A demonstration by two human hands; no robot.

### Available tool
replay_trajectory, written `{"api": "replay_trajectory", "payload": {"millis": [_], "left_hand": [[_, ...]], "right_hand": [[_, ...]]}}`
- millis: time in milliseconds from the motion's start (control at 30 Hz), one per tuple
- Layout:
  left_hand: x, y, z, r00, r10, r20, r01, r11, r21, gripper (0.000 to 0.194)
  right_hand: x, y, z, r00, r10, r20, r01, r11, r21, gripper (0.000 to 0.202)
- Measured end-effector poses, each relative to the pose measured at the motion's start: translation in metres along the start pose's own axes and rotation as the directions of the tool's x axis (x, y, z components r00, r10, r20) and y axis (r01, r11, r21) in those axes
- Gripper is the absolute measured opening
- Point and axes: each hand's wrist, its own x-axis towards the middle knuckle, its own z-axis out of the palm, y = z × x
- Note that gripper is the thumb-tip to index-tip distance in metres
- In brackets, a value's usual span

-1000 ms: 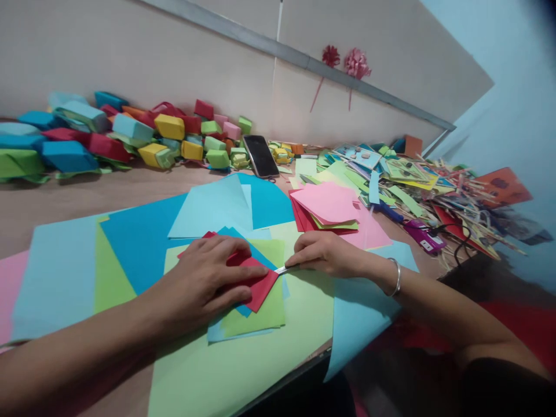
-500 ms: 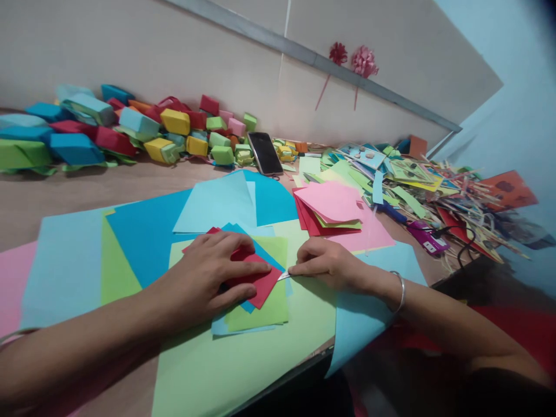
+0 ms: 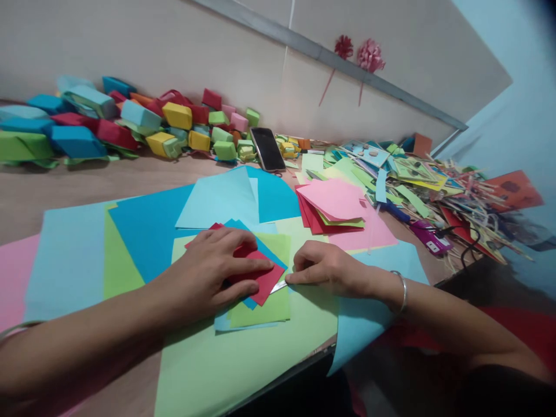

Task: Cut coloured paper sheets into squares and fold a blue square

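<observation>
My left hand [image 3: 226, 266] lies with fingers spread on a red paper [image 3: 270, 279], pressing it down. Beneath the red sheet, a blue paper [image 3: 266, 248] and a green square [image 3: 278, 310] stick out, stacked on a large pale green sheet [image 3: 243, 370]. Between the thumb and fingers of my right hand [image 3: 324, 267] is a thin silvery blade [image 3: 278, 286]. Its tip is at the lower right edge of the red paper. The part of the blade inside my right hand is hidden.
Colourful folded paper shapes [image 3: 176, 116] line the wall at the left. A phone [image 3: 267, 149] lies beyond the sheets. Pink and red papers [image 3: 334, 200] are stacked to the right, near a purple device [image 3: 430, 236] and piled sticks and scraps. The table edge [image 3: 299, 368] runs close in front.
My right hand has moved slightly left and down, with the blade now lower along the red paper's edge. My left hand stays on the paper. The view has shifted slightly.
</observation>
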Motion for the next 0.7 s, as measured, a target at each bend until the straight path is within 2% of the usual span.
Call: {"api": "replay_trajectory", "payload": {"millis": [67, 200, 333, 400, 533, 700], "left_hand": [[0.000, 0.000, 0.000, 1.000, -0.001, 0.002, 0.001, 1.000, -0.001, 0.027], [0.000, 0.000, -0.001, 1.000, -0.008, -0.002, 0.008, 1.000, -0.006, 0.027], [0.000, 0.001, -0.002, 1.000, -0.011, 0.006, 0.011, 1.000, -0.004, 0.028], [0.001, 0.002, -0.002, 1.000, -0.012, 0.003, 0.012, 1.000, -0.004, 0.028], [0.001, 0.001, -0.001, 1.000, -0.004, -0.014, 0.003, 1.000, -0.026, 0.027], [0.000, -0.003, 0.002, 1.000, 0.003, -0.030, -0.004, 0.999, -0.045, 0.028]], "right_hand": [[-0.002, -0.002, -0.001, 0.999, 0.036, 0.004, -0.036, 0.999, 0.014, 0.021], [-0.003, -0.012, -0.005, 0.999, -0.033, 0.008, 0.033, 0.998, -0.051, 0.022], [0.001, -0.024, -0.013, 0.998, 0.055, 0.020, -0.053, 0.994, -0.100, 0.025], [0.001, -0.026, -0.014, 0.998, 0.055, 0.035, -0.050, 0.992, -0.118, 0.023], [-0.001, -0.020, -0.006, 0.997, -0.079, 0.024, 0.082, 0.990, -0.114, 0.024], [-0.004, -0.017, 0.011, 0.996, -0.088, -0.028, 0.084, 0.990, -0.113, 0.023]]}}
